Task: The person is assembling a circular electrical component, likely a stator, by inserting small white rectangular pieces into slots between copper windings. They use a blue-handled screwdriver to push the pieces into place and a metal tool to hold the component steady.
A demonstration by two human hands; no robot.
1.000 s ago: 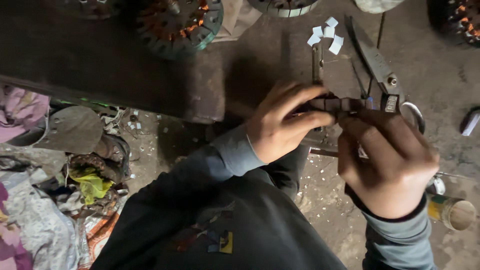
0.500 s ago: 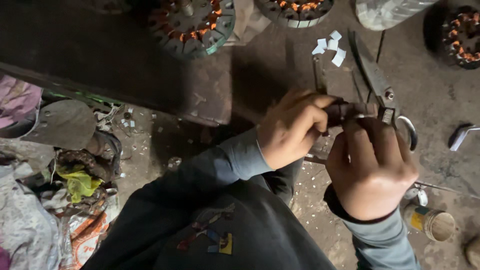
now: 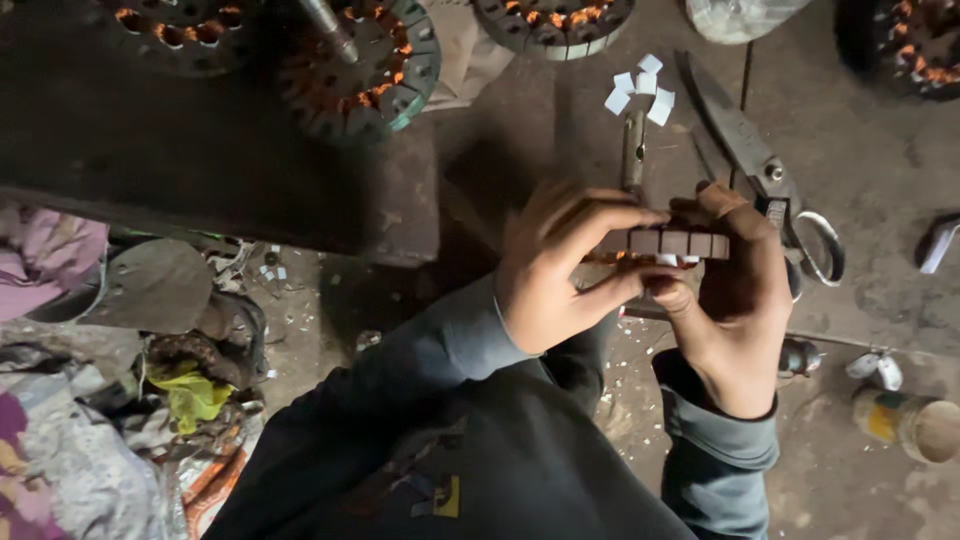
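Note:
Both hands hold one small dark motor stator (image 3: 668, 243), a slotted iron ring with copper winding showing under its edge, in front of my chest. My left hand (image 3: 560, 272) grips its left side, fingers over the top and thumb underneath. My right hand (image 3: 735, 300) cups its right side from below, with the thumb on the rim. Most of the ring is hidden behind my fingers.
On the dark bench above lie large metal scissors (image 3: 760, 165), several small white paper pieces (image 3: 640, 88), a metal rod (image 3: 632, 150) and wound stators (image 3: 355, 60). A small tin can (image 3: 915, 425) stands lower right. Rags and scrap (image 3: 120, 400) pile on the floor at left.
The camera has tilted so the bench and scissors sit lower in view. My hands have turned the stator so its slotted edge now faces me, and my right hand has shifted beneath it.

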